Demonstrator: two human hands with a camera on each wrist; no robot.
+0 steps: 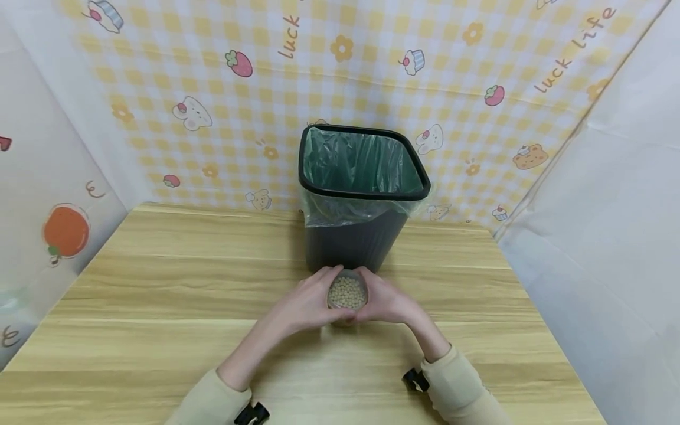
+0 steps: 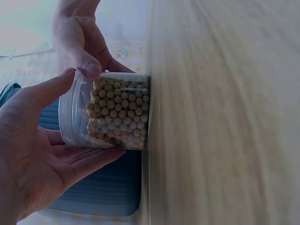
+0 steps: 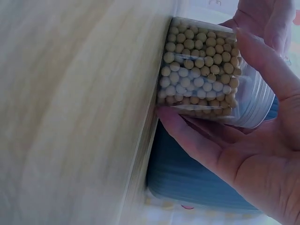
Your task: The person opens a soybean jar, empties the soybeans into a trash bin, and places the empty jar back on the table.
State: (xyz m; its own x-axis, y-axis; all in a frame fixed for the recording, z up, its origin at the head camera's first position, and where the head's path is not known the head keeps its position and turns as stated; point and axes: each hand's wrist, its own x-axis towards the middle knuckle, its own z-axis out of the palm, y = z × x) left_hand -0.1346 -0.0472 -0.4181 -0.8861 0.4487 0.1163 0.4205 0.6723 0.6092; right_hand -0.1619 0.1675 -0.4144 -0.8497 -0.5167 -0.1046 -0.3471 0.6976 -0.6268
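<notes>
A clear plastic jar (image 1: 347, 293) full of small round beige balls stands upright on the wooden table, its top uncovered in the head view. My left hand (image 1: 314, 298) curves round its left side, thumb at the near side and fingers behind. From the right, my right hand (image 1: 383, 298) grips it the same way, and the two thumbs nearly meet at the front. In the left wrist view the balls (image 2: 119, 110) fill most of the jar below its clear neck. The right wrist view shows the jar's base (image 3: 164, 65) at the tabletop.
Right behind the jar stands a dark grey trash bin (image 1: 350, 239) with a black rim and a green translucent bag (image 1: 361, 162) folded over it. A yellow checked cloth (image 1: 239, 118) with cartoon prints hangs behind the table (image 1: 175, 295). White sheets flank both sides.
</notes>
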